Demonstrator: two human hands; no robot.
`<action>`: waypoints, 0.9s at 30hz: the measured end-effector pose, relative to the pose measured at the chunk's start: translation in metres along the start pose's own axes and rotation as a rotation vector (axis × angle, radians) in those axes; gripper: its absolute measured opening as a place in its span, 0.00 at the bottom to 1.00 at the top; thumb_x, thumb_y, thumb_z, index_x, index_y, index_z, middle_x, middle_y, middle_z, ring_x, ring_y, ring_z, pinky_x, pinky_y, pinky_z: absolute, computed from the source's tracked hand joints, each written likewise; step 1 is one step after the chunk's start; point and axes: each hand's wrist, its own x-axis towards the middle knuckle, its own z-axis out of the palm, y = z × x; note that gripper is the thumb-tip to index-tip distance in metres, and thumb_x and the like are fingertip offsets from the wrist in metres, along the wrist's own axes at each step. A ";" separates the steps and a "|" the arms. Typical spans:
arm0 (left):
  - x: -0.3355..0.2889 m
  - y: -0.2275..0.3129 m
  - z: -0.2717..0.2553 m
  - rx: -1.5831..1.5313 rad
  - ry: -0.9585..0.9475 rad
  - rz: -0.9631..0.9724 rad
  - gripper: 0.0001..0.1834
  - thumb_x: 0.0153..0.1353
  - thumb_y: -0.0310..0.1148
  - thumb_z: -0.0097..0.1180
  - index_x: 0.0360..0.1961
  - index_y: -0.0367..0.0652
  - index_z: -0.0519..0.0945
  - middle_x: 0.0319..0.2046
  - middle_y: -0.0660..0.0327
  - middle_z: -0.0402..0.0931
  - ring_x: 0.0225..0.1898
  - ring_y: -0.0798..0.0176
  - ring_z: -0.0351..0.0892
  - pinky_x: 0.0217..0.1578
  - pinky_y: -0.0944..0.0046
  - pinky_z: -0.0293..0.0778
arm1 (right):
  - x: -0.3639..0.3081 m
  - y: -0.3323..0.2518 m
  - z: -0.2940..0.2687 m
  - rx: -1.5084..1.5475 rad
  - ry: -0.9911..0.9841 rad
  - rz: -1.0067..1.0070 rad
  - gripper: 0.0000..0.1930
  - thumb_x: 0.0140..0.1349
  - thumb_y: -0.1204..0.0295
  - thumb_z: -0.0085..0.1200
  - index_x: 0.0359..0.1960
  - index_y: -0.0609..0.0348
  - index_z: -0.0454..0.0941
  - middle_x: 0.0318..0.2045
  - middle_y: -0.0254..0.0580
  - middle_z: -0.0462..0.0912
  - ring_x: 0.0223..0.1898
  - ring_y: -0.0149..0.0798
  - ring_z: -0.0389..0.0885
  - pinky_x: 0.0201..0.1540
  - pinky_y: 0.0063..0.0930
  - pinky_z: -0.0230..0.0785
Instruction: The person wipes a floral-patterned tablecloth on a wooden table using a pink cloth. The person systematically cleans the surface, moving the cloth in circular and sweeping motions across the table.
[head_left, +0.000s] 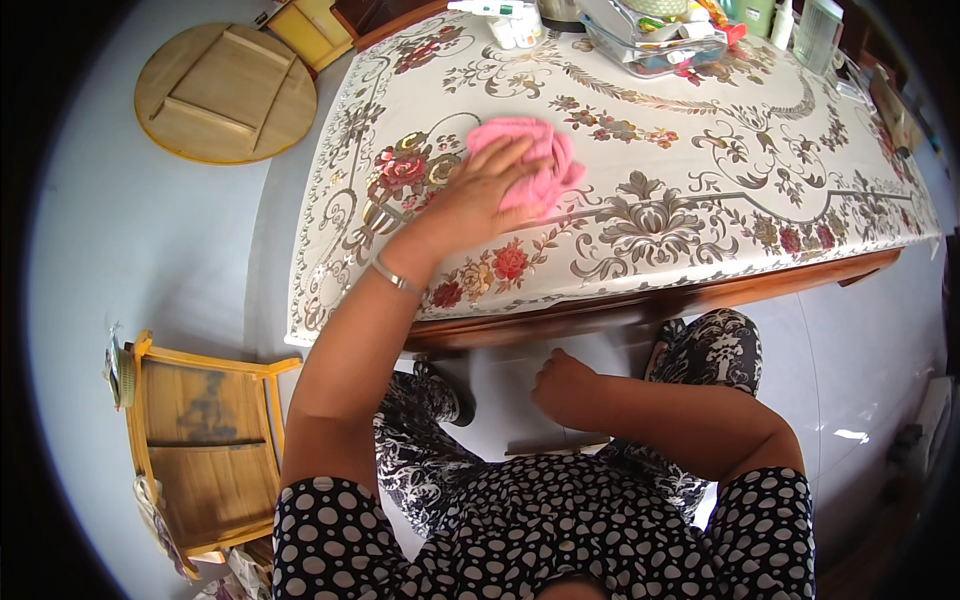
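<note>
A crumpled pink cloth [545, 180] lies on the flowered tablecloth [650, 150]. My left hand [490, 195] presses down on it and grips it, fingers spread over its left side. A metal bracelet [397, 277] circles my left wrist. Below the table's front edge, my right hand [562, 388] is held in front of my body, curled into a loose fist. Nothing shows in it, and it touches neither the table nor the cloth.
Along the table's far side stand a clear container [650, 50] full of small items, white bottles [515, 28] and a clear jar [818, 35]. A wooden chair [205, 450] is at my left. A round wooden board [225, 95] leans farther back.
</note>
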 end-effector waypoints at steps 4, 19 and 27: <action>0.050 -0.043 0.013 0.070 0.019 -0.113 0.34 0.57 0.58 0.44 0.62 0.55 0.60 0.65 0.61 0.49 0.66 0.58 0.45 0.61 0.48 0.48 | -0.003 -0.006 -0.006 0.039 0.096 -0.008 0.04 0.45 0.72 0.51 0.22 0.54 0.77 0.25 0.37 0.77 0.31 0.37 0.75 0.40 0.33 0.59; 0.159 -0.098 0.031 0.153 0.017 -0.610 0.36 0.57 0.61 0.39 0.64 0.60 0.55 0.66 0.68 0.45 0.67 0.61 0.41 0.61 0.46 0.45 | -0.010 0.012 -0.022 0.150 0.115 -0.009 0.05 0.43 0.72 0.51 0.23 0.57 0.76 0.25 0.38 0.77 0.31 0.39 0.74 0.41 0.33 0.60; 0.109 -0.064 0.038 0.105 0.137 -0.114 0.31 0.57 0.55 0.45 0.59 0.54 0.66 0.63 0.60 0.53 0.63 0.56 0.52 0.58 0.50 0.54 | 0.000 0.018 0.003 0.027 0.218 0.032 0.04 0.43 0.72 0.50 0.20 0.54 0.77 0.23 0.40 0.78 0.29 0.41 0.76 0.42 0.38 0.62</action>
